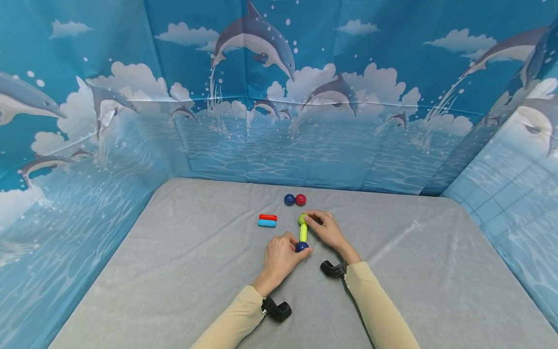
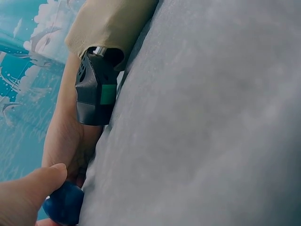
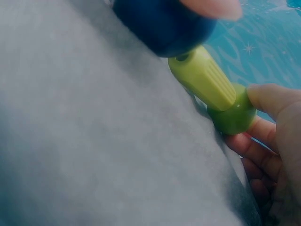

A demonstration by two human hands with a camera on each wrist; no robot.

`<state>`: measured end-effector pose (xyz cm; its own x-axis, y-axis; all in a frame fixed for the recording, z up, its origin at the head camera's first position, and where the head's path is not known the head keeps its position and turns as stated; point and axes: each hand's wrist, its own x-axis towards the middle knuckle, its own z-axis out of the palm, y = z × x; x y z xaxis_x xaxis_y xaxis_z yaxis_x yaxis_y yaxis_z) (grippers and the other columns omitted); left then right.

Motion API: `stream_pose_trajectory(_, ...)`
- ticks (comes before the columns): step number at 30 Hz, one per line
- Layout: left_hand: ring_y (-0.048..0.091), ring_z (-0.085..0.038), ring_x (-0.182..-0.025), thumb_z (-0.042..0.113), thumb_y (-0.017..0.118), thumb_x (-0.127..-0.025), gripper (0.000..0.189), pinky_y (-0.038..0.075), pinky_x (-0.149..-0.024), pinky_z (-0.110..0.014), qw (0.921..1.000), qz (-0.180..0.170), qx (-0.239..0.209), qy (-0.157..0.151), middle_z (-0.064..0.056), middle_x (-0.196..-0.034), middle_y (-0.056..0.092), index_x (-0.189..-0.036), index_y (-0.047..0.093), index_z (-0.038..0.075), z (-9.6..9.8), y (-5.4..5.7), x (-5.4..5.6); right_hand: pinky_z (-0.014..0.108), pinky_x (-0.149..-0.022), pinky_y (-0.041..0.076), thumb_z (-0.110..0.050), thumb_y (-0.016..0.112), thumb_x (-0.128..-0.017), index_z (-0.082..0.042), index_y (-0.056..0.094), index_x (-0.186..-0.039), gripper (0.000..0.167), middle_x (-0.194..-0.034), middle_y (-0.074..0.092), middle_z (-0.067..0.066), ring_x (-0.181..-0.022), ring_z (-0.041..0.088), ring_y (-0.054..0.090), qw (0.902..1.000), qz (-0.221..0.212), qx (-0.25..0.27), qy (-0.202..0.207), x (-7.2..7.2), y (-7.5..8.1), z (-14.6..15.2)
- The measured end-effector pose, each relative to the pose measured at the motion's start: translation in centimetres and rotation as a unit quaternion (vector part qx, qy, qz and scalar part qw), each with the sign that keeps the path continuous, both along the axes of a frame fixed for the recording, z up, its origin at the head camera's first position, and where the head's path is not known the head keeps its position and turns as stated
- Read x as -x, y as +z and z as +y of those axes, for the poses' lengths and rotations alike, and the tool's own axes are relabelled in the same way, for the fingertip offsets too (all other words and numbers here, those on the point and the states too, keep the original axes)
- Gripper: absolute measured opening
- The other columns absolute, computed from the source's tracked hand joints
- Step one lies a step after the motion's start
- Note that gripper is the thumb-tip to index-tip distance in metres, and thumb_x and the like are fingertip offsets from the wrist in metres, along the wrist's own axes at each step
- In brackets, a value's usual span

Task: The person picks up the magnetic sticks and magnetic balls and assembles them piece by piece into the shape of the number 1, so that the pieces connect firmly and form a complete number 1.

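A yellow-green rod [image 1: 303, 233] joins a green ball [image 3: 233, 114] at its far end and a dark blue ball [image 1: 302, 246] at its near end. My left hand [image 1: 279, 254] pinches the blue ball between thumb and fingers; the left wrist view shows the thumb on top of that ball [image 2: 64, 203]. With thumb and fingertips my right hand [image 1: 326, 229] grips the green ball. In the right wrist view the rod [image 3: 202, 77] lies close over the grey cloth, its end against each ball.
Beyond the hands, another dark blue ball [image 1: 289, 199] and a red ball [image 1: 301, 199] sit side by side. To the left lie a red rod [image 1: 268, 217] and a light blue rod [image 1: 267, 223], parallel. Grey cloth [image 1: 174, 271] covers the table; dolphin-printed curtains [image 1: 279, 145] stand behind and at both sides.
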<state>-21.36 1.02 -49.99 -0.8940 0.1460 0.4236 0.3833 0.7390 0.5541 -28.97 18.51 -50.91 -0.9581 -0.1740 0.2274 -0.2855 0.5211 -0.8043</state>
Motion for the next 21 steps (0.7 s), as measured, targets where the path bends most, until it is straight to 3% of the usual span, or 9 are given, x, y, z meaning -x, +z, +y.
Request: stream_pose_trajectory(21, 0.047, -0.002, -0.050, 0.049, 0.079, -0.071, 0.042, 0.036, -0.047, -0.019, 1.0000, 0.003, 0.001, 0.005, 0.012, -0.054, 0.047, -0.072, 0.059, 0.013, 0.06, 0.08, -0.09, 0.045, -0.090, 0.036, -0.039, 0.057, -0.095, -0.008, 0.065, -0.118, 0.039, -0.112, 0.064, 0.007, -0.106, 0.024, 0.047, 0.9999, -0.003, -0.010, -0.001, -0.20, 0.13, 0.02)
